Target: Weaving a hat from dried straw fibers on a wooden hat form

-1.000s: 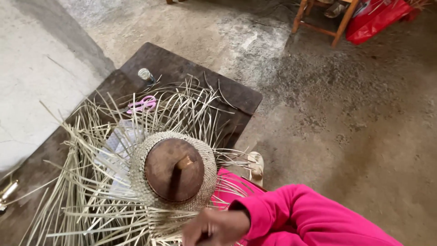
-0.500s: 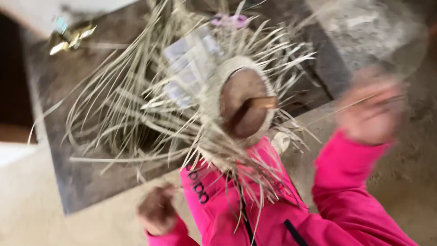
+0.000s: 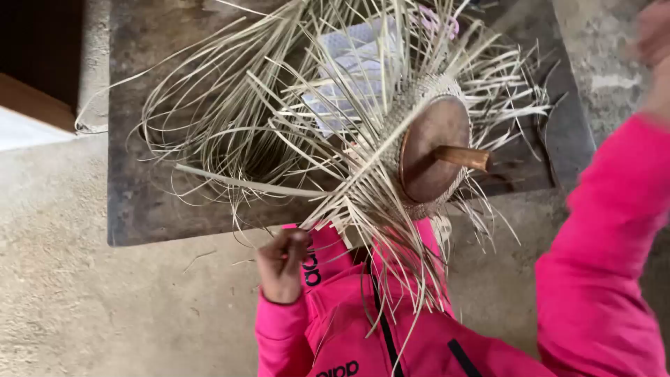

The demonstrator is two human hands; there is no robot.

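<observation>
A half-woven straw hat (image 3: 419, 98) sits over a round brown wooden mould (image 3: 429, 150) with a short wooden handle (image 3: 464, 157). Long loose straw strands (image 3: 230, 119) fan out from it across a dark wooden board (image 3: 139, 202) and down over my pink jacket. My left hand (image 3: 283, 264) is curled into a fist just below the board's edge, beside the ends of the hanging strands; I cannot make out a strand inside it. My right hand (image 3: 656, 35) is raised at the top right edge, blurred and partly cut off, away from the hat.
A white sheet (image 3: 349, 63) lies under the strands on the board, and a bit of purple scissor handle (image 3: 443, 21) shows at the top. Rough concrete floor (image 3: 84, 307) surrounds the board. A dark opening and a pale ledge (image 3: 28, 126) are at the left.
The view has swung round and closer, so the hat now lies at the upper right. My right arm has lifted to the top right; my left hand has come up beside the strand ends.
</observation>
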